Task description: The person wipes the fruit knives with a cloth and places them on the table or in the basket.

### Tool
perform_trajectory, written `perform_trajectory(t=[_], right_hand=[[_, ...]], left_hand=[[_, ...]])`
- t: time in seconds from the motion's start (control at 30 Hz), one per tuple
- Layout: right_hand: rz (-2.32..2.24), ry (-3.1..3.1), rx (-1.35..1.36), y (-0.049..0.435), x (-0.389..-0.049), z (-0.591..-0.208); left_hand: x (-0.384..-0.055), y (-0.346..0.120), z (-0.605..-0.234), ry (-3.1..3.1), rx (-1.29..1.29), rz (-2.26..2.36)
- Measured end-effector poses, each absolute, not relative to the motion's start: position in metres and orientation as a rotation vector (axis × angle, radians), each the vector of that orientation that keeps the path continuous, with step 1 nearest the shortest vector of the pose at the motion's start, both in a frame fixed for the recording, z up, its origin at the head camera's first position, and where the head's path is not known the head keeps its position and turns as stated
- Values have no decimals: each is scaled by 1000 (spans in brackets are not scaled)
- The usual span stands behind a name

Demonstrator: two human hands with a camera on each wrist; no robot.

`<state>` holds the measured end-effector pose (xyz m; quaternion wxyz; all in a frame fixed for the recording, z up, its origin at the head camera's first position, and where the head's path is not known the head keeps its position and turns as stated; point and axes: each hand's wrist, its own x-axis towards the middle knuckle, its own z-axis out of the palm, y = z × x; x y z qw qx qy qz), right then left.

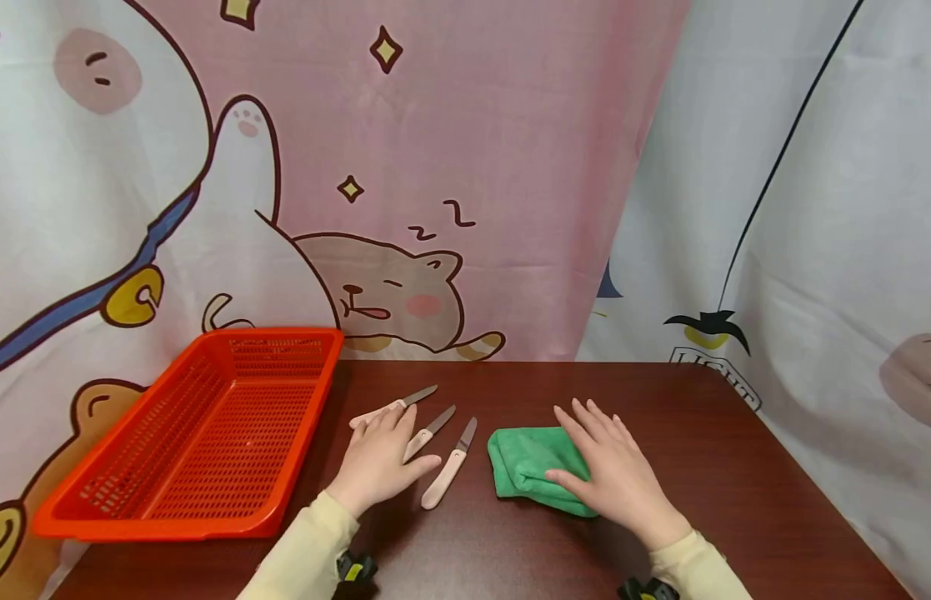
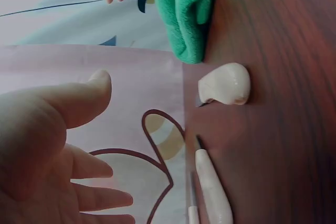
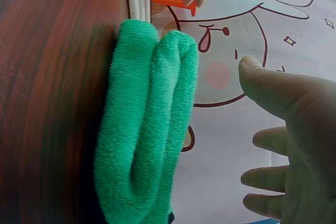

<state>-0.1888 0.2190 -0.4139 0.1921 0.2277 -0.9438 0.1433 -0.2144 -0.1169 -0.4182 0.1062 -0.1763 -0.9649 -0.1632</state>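
Three small knives with pale handles lie on the brown table, blades pointing away: a near one (image 1: 450, 473), a middle one (image 1: 435, 425) and a far one (image 1: 416, 397). Over the left two hovers my left hand (image 1: 378, 460), fingers spread and holding nothing, partly covering their handles. A folded green towel (image 1: 525, 458) lies to the right of the knives. My right hand (image 1: 618, 475) hangs above the towel's right side with its fingers extended and empty. In the right wrist view, a gap shows between that hand and the towel (image 3: 136, 124).
A red-orange plastic basket (image 1: 225, 442) with slotted walls stands on the left of the table (image 1: 442, 558). Behind the table hangs a cartoon-printed curtain (image 1: 510, 150), with a whitish printed cloth (image 1: 833, 250) on the right.
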Motion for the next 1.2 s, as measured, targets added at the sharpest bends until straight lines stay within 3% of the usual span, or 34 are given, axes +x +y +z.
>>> perform_trajectory(t=[0.5, 1.2], right_hand=[[425, -2661, 658, 215, -193, -428], [427, -2671, 663, 209, -193, -431]], left_hand=[[-239, -107, -432, -2869, -508, -436], [-257, -99, -447, -3032, -300, -399]])
